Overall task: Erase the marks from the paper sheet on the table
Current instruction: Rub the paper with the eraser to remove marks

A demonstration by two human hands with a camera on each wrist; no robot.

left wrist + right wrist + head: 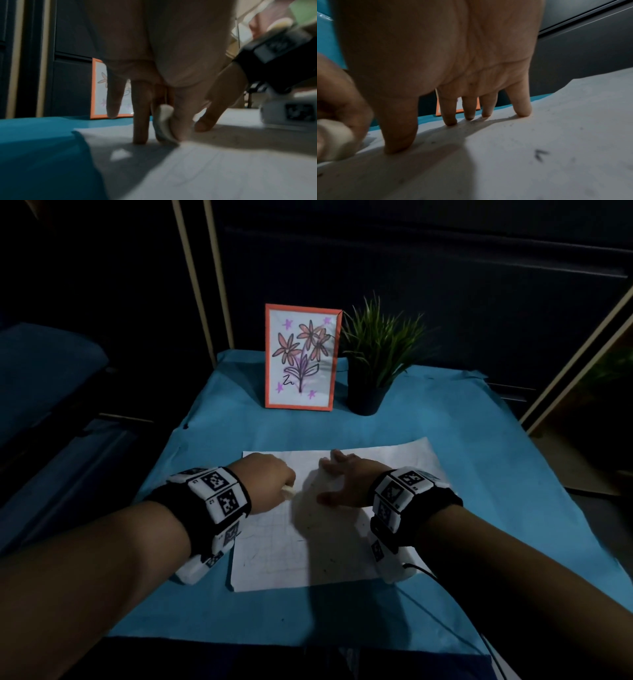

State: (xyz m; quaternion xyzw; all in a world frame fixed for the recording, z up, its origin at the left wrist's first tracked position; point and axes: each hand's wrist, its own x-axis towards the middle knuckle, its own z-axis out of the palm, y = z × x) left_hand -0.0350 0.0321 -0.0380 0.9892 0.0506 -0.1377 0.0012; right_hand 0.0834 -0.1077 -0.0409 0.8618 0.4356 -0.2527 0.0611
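A white paper sheet (308,556) with faint pencil lines lies on the blue table cover (219,611). My left hand (270,479) pinches a white eraser (288,491) and presses its end onto the sheet's upper left part. In the left wrist view the eraser (163,124) sits between thumb and fingers, its tip on the paper (214,169). My right hand (346,477) lies spread on the sheet, fingertips (523,111) pressing it flat. A small dark mark (540,155) and eraser crumbs show on the paper (556,135). The eraser (335,140) also shows at the right wrist view's left edge.
A framed flower drawing (301,356) with an orange border stands at the table's back. A potted green plant (373,361) in a black pot stands right of it. Dark cabinets surround the table. A black cable (424,571) runs from my right wrist.
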